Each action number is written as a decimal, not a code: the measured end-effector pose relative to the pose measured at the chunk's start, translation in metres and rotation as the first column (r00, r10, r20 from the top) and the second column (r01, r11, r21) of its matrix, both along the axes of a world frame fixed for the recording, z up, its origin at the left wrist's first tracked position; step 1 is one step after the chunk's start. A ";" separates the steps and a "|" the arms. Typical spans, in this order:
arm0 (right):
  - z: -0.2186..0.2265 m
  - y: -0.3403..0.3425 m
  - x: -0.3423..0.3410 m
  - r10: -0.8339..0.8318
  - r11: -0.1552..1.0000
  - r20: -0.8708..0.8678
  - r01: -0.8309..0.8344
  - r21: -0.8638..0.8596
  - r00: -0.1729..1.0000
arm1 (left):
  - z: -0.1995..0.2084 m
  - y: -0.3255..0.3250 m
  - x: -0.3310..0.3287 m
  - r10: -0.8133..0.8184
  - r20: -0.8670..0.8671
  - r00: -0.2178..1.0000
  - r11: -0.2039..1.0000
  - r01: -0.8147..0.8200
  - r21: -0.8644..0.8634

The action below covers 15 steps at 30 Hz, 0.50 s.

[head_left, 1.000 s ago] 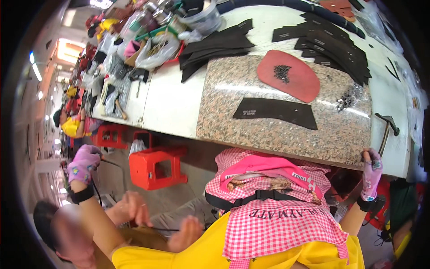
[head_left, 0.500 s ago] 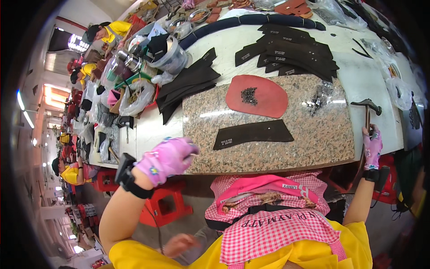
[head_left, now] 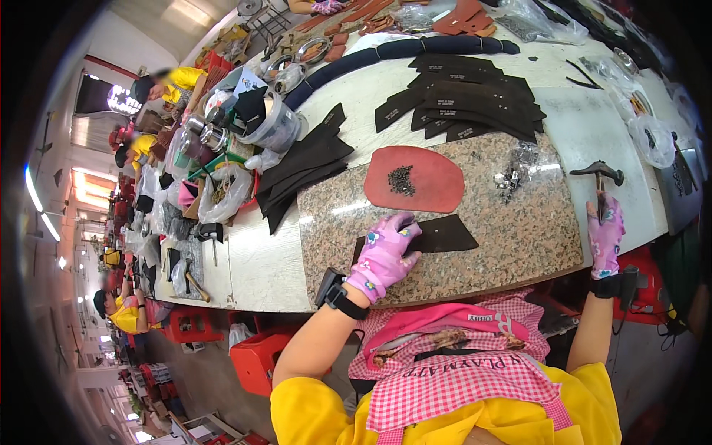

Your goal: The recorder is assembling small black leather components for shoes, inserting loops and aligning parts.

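My left hand [head_left: 384,256], in a pink flowered glove, is over the left part of a black strip-like piece [head_left: 449,234]. Its fingers are bent and drawn together; whatever they hold, if anything, is hidden. The piece lies on a speckled stone slab [head_left: 512,256]. Just beyond it, a red rounded pad [head_left: 441,178] bears a heap of small dark metal studs [head_left: 401,180]. At the slab's right side, my right hand [head_left: 607,233], in a matching glove, is closed round the handle of a hammer [head_left: 598,172], head pointing away from me.
Stacked black pieces [head_left: 475,100] lie beyond the slab, and more [head_left: 300,170] at its left. Shiny bits [head_left: 512,178] sit on the slab's right part. A clear bucket [head_left: 278,126] and bagged supplies crowd the left; a dark padded roll [head_left: 400,50] runs behind. Co-workers sit far left.
My left hand has moved right from the slab's left edge onto the black piece. My right hand still grips the hammer. The whole view has shifted slightly.
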State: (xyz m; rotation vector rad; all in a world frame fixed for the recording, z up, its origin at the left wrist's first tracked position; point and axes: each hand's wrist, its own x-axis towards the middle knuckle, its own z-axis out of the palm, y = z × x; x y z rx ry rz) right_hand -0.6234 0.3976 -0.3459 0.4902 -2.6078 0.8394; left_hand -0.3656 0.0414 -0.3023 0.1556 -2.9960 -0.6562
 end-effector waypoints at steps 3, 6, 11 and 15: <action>0.006 -0.013 0.000 0.038 0.999 -0.045 -0.039 -0.010 0.998 | -0.009 0.004 0.004 0.007 0.072 0.997 1.000 -0.007 -0.007; 0.041 -0.071 0.022 0.366 0.903 0.143 -0.314 -0.292 0.920 | -0.009 0.016 0.011 0.015 0.057 0.998 0.999 -0.016 0.027; 0.054 -0.192 0.050 0.688 0.717 0.166 -0.697 -0.001 0.706 | -0.008 0.039 0.014 0.052 0.076 0.996 0.998 -0.055 0.043; 0.034 -0.261 0.048 0.733 0.624 0.209 -0.763 0.170 0.647 | -0.014 0.039 0.020 0.071 0.033 0.997 0.994 -0.073 0.080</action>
